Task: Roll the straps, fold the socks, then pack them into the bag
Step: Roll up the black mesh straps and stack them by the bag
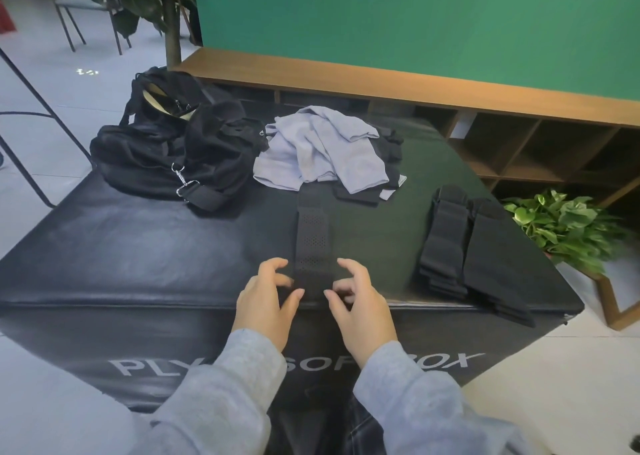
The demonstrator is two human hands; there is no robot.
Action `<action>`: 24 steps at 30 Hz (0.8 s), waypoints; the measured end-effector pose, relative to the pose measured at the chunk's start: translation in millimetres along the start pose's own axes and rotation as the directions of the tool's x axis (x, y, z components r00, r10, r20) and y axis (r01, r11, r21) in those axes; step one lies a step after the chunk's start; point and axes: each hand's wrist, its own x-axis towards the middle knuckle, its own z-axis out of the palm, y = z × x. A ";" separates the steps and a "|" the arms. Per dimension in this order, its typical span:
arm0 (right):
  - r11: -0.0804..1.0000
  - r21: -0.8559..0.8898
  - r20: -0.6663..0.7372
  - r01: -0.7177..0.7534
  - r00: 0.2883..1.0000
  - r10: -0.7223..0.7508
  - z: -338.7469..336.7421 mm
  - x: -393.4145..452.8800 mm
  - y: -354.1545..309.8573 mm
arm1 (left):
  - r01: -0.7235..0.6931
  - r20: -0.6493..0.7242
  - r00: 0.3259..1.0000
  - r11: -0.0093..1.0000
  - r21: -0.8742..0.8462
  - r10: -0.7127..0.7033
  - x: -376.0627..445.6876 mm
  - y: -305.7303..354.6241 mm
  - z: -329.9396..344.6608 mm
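Note:
A long black perforated strap (pixel 312 233) lies flat on the black padded box (pixel 138 264), running from under the grey cloth toward me. My left hand (pixel 268 299) and my right hand (pixel 358 299) flank its near end at the box's front edge, fingers curled and pinching the end of the strap. A black duffel bag (pixel 173 153) sits open at the back left. Flat black socks or straps (pixel 471 254) are stacked at the right.
A crumpled grey cloth (pixel 322 150) lies at the back middle over more black items (pixel 360 195). A wooden shelf (pixel 381 84) and green wall stand behind. A potted plant (pixel 568 226) sits to the right of the box, chairs at the far left.

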 end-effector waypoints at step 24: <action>0.949 -0.280 0.097 0.149 0.987 -0.126 -1.9 17.9 5.4 | -0.291 0.127 0.957 0.884 0.366 0.262 19.9 -14.4 -1.0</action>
